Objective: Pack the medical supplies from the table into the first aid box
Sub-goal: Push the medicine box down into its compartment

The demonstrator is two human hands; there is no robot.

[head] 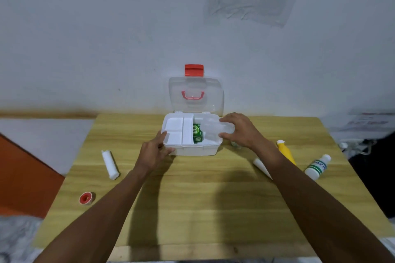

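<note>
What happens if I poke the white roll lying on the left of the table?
The white roll lies on its side and looks round, so it would probably roll across the table. It looks like soft wrapped cloth, so it is likely light and squashy, not breakable.

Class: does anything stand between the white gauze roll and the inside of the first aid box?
Yes. The left hand grips the first aid box at its near-left corner, across the path from the gauze roll; a divider tray covers its left half, and the right hand holds a clear plastic piece over the right.
</note>
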